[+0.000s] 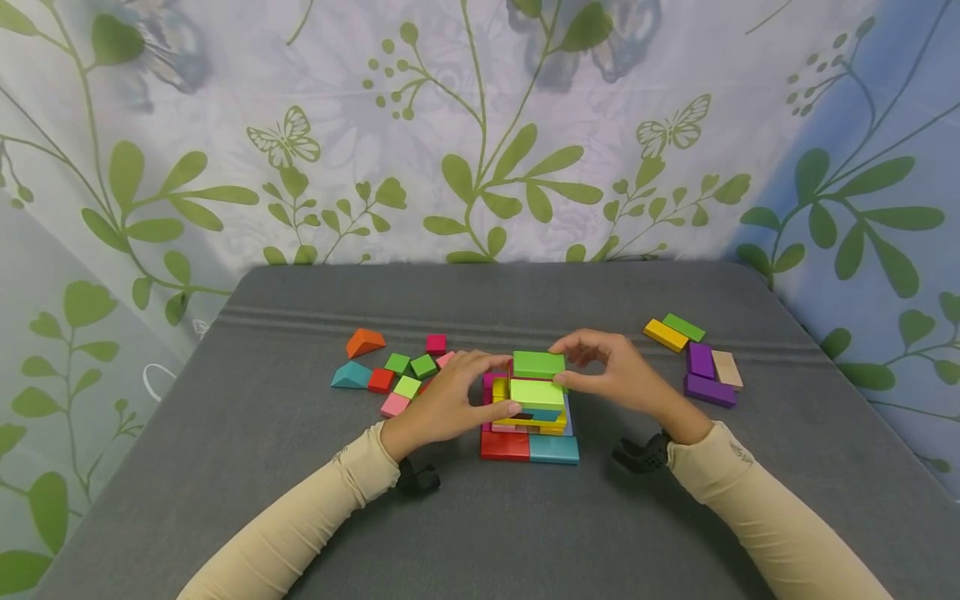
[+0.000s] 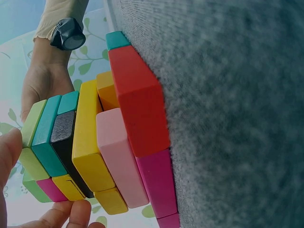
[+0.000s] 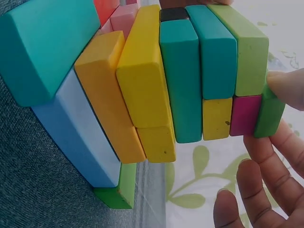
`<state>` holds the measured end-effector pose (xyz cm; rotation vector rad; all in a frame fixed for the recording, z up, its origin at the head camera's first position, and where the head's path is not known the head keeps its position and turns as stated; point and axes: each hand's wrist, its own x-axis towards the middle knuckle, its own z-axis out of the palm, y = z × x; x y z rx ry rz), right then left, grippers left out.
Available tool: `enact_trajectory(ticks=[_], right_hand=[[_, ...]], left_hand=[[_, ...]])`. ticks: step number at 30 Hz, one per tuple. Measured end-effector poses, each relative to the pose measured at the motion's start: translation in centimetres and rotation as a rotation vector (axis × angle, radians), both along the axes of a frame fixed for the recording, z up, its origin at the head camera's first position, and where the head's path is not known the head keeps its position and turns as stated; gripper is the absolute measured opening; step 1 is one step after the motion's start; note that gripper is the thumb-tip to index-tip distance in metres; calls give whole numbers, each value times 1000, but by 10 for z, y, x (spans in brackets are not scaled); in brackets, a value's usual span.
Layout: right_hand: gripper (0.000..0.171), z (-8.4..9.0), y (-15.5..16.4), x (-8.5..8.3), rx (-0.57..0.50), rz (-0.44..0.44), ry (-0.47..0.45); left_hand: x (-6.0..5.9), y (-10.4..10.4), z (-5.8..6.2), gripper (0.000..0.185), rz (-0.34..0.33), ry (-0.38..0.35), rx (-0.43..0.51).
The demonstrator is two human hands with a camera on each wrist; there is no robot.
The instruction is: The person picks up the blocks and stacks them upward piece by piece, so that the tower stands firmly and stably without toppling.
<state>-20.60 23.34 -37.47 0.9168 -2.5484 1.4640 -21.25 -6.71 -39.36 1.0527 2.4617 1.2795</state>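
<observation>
A tower of coloured wooden blocks point(image 1: 538, 417) stands between both hands, red point(image 2: 140, 109) and teal point(image 3: 52, 42) blocks at its base. Yellow point(image 3: 142, 76), teal and black blocks fill the middle. On top lie a light green block point(image 1: 537, 394) and, behind it, a green block point(image 1: 538, 364). My left hand point(image 1: 450, 398) spans the tower's upper left end, thumb at the light green block and fingertips point(image 2: 80, 209) behind by a small yellow block. My right hand point(image 1: 618, 371) pinches the green block's right end between thumb and fingers. Part of the tower's back is hidden.
Left of the tower lie several small cubes point(image 1: 423, 367), an orange triangle point(image 1: 365, 342) and a teal triangle point(image 1: 350, 375). On the right are purple point(image 1: 709, 390), yellow point(image 1: 665, 335), green and beige blocks. A patterned curtain point(image 1: 480, 125) hangs behind the grey table point(image 1: 480, 533).
</observation>
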Motion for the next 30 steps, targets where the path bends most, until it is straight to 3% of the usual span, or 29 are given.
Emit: enact_trajectory(ticks=[30], right_hand=[[31, 1, 1, 3, 3, 12, -32]], left_hand=[[1, 0, 1, 67, 2, -15, 0]])
